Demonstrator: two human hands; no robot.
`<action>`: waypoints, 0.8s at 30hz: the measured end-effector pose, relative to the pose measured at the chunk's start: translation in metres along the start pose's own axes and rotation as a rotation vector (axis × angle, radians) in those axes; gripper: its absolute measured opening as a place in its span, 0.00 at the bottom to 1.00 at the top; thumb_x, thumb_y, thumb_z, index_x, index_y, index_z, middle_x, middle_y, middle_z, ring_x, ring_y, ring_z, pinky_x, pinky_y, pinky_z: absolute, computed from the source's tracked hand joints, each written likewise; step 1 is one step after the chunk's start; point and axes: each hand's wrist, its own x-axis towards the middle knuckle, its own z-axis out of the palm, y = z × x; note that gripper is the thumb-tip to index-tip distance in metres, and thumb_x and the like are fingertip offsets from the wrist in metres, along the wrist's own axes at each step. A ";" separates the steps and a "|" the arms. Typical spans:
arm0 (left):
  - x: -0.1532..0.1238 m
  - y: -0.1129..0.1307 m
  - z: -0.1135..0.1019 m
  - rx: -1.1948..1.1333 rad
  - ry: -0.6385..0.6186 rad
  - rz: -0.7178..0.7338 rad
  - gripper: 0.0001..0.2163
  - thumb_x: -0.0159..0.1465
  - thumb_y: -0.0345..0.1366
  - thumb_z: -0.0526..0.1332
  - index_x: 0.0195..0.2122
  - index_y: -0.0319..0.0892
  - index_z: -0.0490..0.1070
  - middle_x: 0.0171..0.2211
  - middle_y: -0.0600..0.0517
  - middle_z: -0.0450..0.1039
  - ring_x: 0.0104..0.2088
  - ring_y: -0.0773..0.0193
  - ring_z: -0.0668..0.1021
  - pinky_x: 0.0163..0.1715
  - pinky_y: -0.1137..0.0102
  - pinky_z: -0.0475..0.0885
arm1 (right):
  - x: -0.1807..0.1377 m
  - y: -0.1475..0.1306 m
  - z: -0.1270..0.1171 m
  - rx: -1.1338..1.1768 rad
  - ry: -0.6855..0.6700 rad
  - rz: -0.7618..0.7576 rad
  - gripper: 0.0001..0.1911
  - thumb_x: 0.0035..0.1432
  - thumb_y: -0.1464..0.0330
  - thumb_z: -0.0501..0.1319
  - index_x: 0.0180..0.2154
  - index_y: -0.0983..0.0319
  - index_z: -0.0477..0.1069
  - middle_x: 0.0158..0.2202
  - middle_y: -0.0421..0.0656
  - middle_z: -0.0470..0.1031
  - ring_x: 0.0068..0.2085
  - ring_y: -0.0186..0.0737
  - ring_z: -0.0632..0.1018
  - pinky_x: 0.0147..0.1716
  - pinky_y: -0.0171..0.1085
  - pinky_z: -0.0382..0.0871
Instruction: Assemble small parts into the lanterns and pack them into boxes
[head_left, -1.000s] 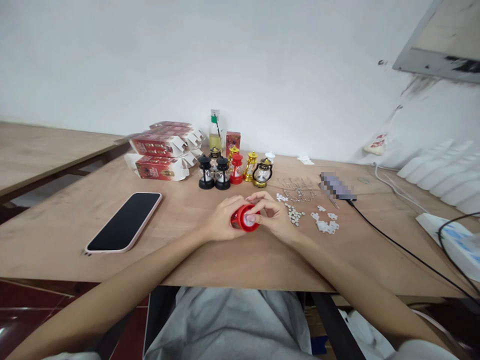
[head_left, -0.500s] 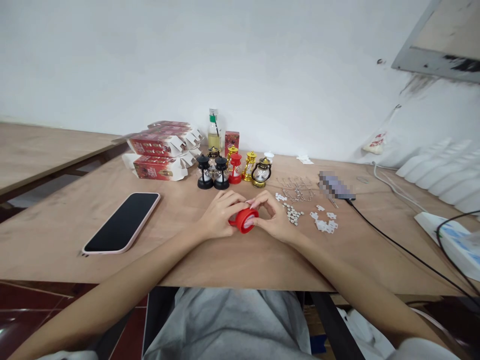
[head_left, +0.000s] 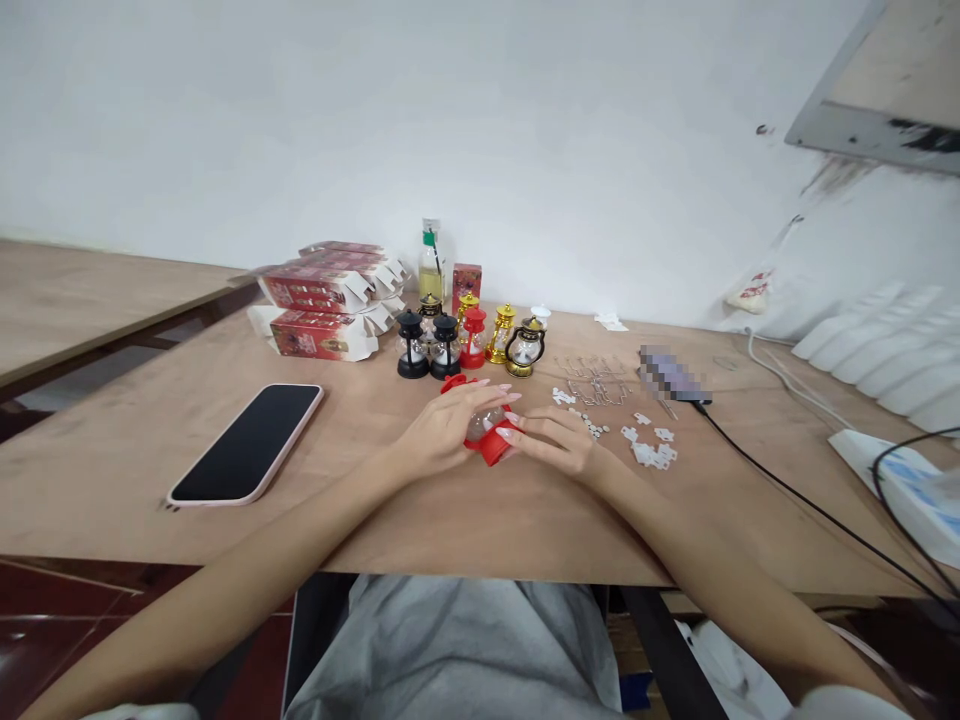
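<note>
Between my hands a small red lantern point(head_left: 486, 428) lies tilted, its clear globe and part of its red base showing. My left hand point(head_left: 442, 425) is curved over its upper side with the fingers round it, hiding part of the frame. The fingers of my right hand point(head_left: 559, 440) press on the red base from the right. Just beyond stand several small finished-looking lanterns: black ones point(head_left: 445, 352), a red one point(head_left: 473, 342), gold ones point(head_left: 501, 335) and a bronze one point(head_left: 525, 350).
Right of my hands lie button cells point(head_left: 598, 430), bent wire pieces point(head_left: 596, 380) and white plastic tabs point(head_left: 652, 452). A phone point(head_left: 251, 445) lies left; a cabled device point(head_left: 675, 375) lies right. Red cartons point(head_left: 322, 335), a bottle point(head_left: 430, 270) and an upright red box point(head_left: 466, 288) stand at the back.
The red lantern has turned: its round underside faced me before, and now its clear globe shows. My left fingers moved over its top, and my right fingers shifted onto the base.
</note>
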 end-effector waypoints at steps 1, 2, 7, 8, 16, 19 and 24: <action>0.000 0.002 0.000 -0.011 0.007 0.008 0.21 0.64 0.37 0.58 0.57 0.40 0.57 0.52 0.42 0.72 0.54 0.58 0.74 0.55 0.57 0.70 | 0.001 0.000 -0.003 -0.021 -0.006 -0.017 0.10 0.60 0.75 0.58 0.44 0.64 0.72 0.35 0.45 0.79 0.37 0.36 0.77 0.36 0.35 0.77; 0.001 0.003 -0.001 -0.019 0.014 0.015 0.21 0.64 0.36 0.58 0.57 0.40 0.57 0.51 0.42 0.72 0.54 0.58 0.74 0.55 0.57 0.70 | 0.002 0.000 -0.005 -0.036 -0.006 -0.033 0.10 0.61 0.76 0.57 0.43 0.64 0.72 0.35 0.45 0.79 0.36 0.36 0.77 0.36 0.35 0.77; 0.003 0.005 -0.002 -0.046 0.026 0.021 0.19 0.64 0.36 0.58 0.55 0.40 0.59 0.50 0.41 0.73 0.53 0.59 0.75 0.54 0.57 0.71 | 0.002 -0.001 -0.006 -0.038 -0.013 -0.065 0.10 0.62 0.76 0.56 0.44 0.64 0.72 0.35 0.45 0.79 0.36 0.35 0.77 0.37 0.35 0.77; 0.002 0.005 -0.001 -0.049 0.029 0.022 0.20 0.64 0.37 0.59 0.55 0.40 0.59 0.50 0.41 0.73 0.53 0.58 0.75 0.54 0.57 0.71 | 0.002 -0.001 -0.005 -0.032 -0.013 -0.064 0.11 0.62 0.75 0.56 0.44 0.63 0.72 0.35 0.45 0.79 0.36 0.35 0.77 0.37 0.35 0.77; -0.006 -0.001 0.010 0.016 0.068 0.022 0.21 0.64 0.36 0.58 0.58 0.43 0.58 0.51 0.45 0.73 0.52 0.58 0.75 0.54 0.57 0.71 | 0.002 -0.001 -0.006 0.017 -0.013 -0.046 0.12 0.61 0.78 0.56 0.45 0.66 0.72 0.33 0.45 0.78 0.37 0.37 0.77 0.36 0.35 0.77; -0.006 -0.001 0.010 0.013 0.065 0.030 0.21 0.64 0.36 0.58 0.58 0.42 0.58 0.51 0.45 0.73 0.53 0.59 0.74 0.54 0.57 0.71 | 0.000 -0.002 -0.006 0.025 -0.048 -0.011 0.13 0.61 0.77 0.55 0.46 0.64 0.72 0.34 0.45 0.78 0.38 0.36 0.77 0.37 0.35 0.77; -0.004 -0.003 0.005 0.000 0.021 0.028 0.20 0.64 0.37 0.59 0.56 0.42 0.59 0.51 0.43 0.73 0.54 0.58 0.73 0.55 0.57 0.70 | -0.005 -0.003 0.008 0.093 0.010 0.089 0.13 0.62 0.74 0.56 0.47 0.60 0.72 0.35 0.44 0.78 0.38 0.36 0.77 0.37 0.36 0.76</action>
